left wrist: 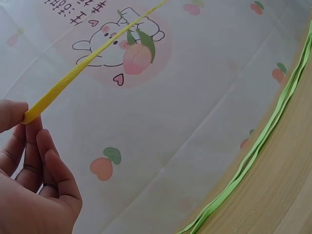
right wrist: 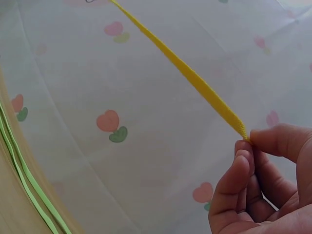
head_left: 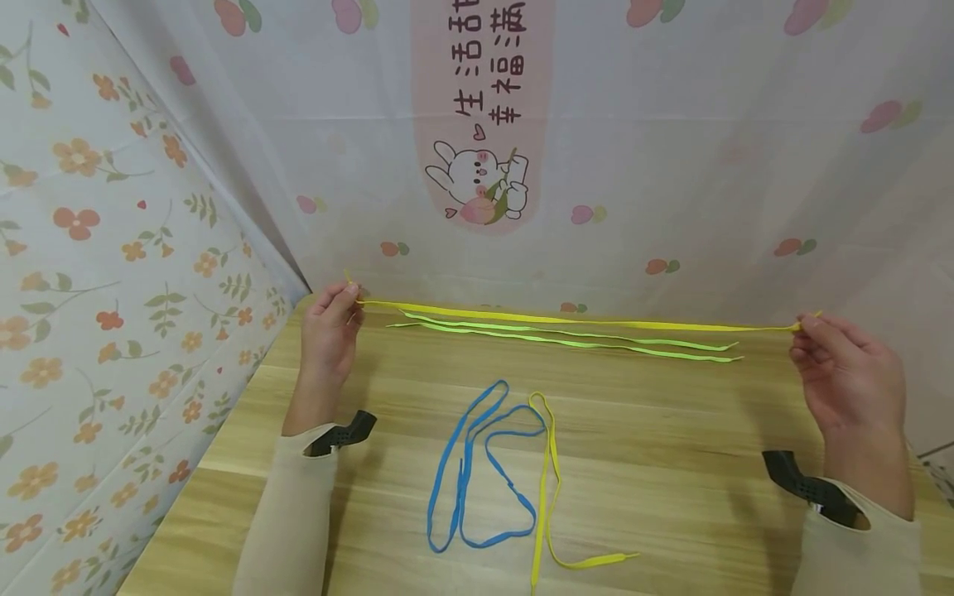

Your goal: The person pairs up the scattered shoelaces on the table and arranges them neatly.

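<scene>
Yellow lace [head_left: 566,320] runs nearly straight between the two hands, pinched near both ends, by the worktop's [head_left: 671,480] far edge; how high, I cannot tell. My left hand [head_left: 331,327] grips it near the far left corner, thumb against fingertips, other fingers loosely bent, a short tip poking past the pinch. My right hand [head_left: 853,372], towards the far right corner, pinches likewise, thumb to forefinger, the rest curled.

For a good stretch I'd want light, even tension: so small a pinch could slip if I pulled hard. I'd roll one thumb slightly too, since the band looks edge-on in places and may carry a half twist. Hands level with each other should help it run true.

Just inside the far edge, two green laces [head_left: 514,328] lie side by side; I'd avoid brushing them. Nearer the front edge, the blue lace [head_left: 462,484] sits in loose loops, and another yellow lace [head_left: 543,497], on its right, seems to touch it. Beyond the far edge hangs a printed cloth [head_left: 633,165].
</scene>
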`<state>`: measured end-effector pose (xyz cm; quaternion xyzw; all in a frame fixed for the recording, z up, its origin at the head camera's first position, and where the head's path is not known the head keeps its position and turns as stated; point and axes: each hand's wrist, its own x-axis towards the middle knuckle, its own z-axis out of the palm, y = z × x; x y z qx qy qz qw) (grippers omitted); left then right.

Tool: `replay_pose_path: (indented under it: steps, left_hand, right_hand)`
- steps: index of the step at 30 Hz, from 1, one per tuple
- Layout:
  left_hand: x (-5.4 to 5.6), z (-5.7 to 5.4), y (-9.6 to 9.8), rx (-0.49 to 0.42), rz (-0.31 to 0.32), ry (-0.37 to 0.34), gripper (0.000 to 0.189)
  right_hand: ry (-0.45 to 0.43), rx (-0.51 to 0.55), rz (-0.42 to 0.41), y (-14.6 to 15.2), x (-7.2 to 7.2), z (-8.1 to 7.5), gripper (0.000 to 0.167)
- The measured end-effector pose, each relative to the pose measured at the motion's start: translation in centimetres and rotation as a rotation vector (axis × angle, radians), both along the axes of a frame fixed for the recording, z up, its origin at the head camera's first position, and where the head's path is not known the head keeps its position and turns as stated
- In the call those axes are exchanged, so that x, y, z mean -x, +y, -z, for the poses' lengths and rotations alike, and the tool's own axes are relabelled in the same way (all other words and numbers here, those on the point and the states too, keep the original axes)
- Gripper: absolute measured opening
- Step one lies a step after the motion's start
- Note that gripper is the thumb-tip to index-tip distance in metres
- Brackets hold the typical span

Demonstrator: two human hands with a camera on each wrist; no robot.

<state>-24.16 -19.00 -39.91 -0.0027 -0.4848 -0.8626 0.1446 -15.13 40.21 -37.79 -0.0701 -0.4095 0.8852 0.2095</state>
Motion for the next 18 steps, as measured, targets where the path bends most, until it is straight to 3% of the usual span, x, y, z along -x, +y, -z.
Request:
replay_pose_path:
  steps: [5, 13, 18]
  left_hand:
    - [-0.1, 0.2, 0.0, -0.009, -0.024, -0.010, 0.030]
    - [0.1, 0.4, -0.1, -0.038, -0.064, -0.093, 0.029]
    - [0.3, 0.8, -0.2, -0.015, -0.062, -0.143, 0.031]
  right_hand:
    - [-0.040, -0.011, 0.041, 0.4, -0.2, 0.1, 0.005]
    - [-0.057, 0.053, 0.057, 1.1, -0.3, 0.3, 0.008]
    - [-0.077, 0.028, 0.066, 1.2, -0.2, 0.5, 0.009]
